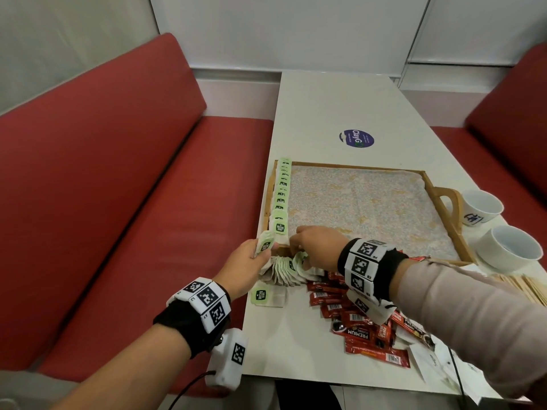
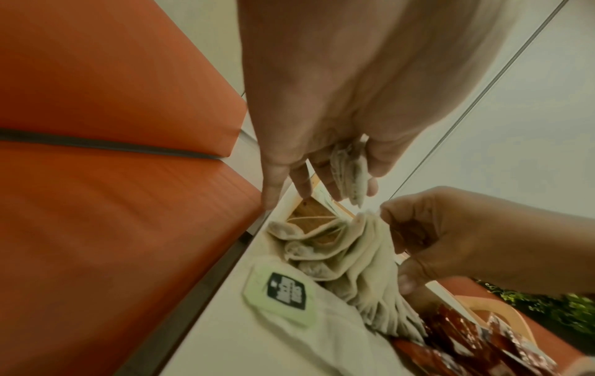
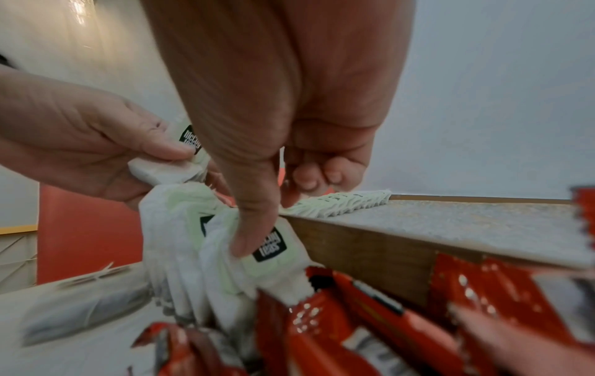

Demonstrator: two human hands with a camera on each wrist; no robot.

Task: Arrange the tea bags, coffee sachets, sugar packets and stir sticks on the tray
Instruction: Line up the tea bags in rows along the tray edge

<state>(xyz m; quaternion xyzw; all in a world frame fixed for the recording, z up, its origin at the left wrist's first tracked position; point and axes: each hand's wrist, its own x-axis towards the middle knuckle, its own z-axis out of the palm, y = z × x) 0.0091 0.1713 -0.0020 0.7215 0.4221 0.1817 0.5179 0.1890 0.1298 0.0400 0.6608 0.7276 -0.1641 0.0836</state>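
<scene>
A wooden tray (image 1: 450, 220) with a patterned liner holds a row of green-tagged tea bags (image 1: 281, 196) along its left wall. At the tray's near left corner my left hand (image 1: 260, 251) grips a small stack of tea bags (image 2: 349, 175). Beside it my right hand (image 1: 297, 257) pinches tea bags at the top of a fanned pile (image 1: 284, 275), thumb pressed on a tag (image 3: 269, 248). One loose tea bag (image 1: 263, 296) lies on the table. Red coffee sachets (image 1: 359, 321) are heaped under my right wrist. Stir sticks (image 1: 529, 290) lie at the right.
Two white cups (image 1: 482, 206) (image 1: 509, 247) stand right of the tray handle. White packets (image 1: 435, 362) lie at the table's near right corner. A round blue sticker (image 1: 356, 138) is beyond the tray. Red bench seats (image 1: 118, 202) flank the table.
</scene>
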